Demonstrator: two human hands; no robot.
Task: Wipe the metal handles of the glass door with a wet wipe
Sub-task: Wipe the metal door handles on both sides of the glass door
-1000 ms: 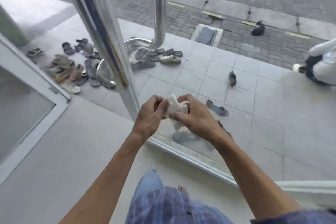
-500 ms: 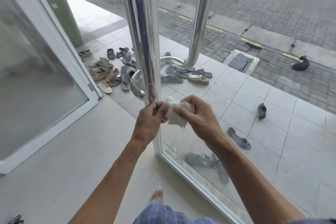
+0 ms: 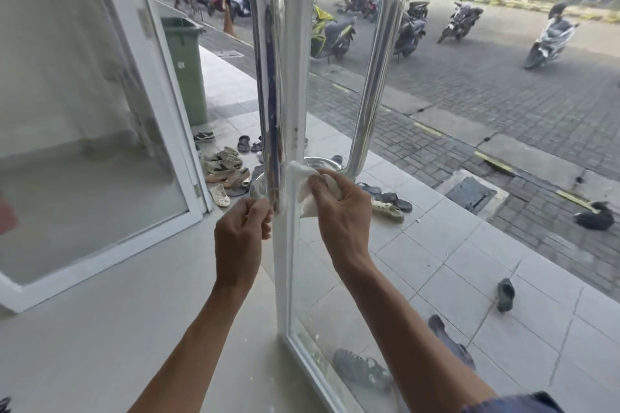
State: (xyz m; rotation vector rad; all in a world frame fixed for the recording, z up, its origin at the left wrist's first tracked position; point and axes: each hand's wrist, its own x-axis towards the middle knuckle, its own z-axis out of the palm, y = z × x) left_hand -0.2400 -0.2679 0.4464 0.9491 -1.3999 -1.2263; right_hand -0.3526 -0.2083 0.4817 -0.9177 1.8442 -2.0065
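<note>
A glass door stands edge-on in front of me, its white frame edge [image 3: 285, 278] running down the middle. The near polished metal handle [image 3: 268, 77] rises on the left of that edge. The far metal handle [image 3: 379, 54] shows through the glass on the right. My right hand [image 3: 342, 208] holds a crumpled white wet wipe [image 3: 303, 184] against the door edge, close to the lower handle mount [image 3: 315, 163]. My left hand [image 3: 243, 231] is closed just below the bottom end of the near handle, fingertips touching it; nothing shows in it.
A second open glass door [image 3: 100, 131] stands at the left. Several sandals and shoes [image 3: 224, 164] lie on the tiled porch outside, more near the door's foot [image 3: 362, 369]. A green bin [image 3: 186, 57] stands beyond. Parked motorbikes [image 3: 332, 33] and a rider [image 3: 550, 33] are on the paved road.
My view has tilted upward, bringing the full handles and street into sight. My hands have parted: the right carried the wipe up to the door edge, the left released it and moved to the near handle's base.
</note>
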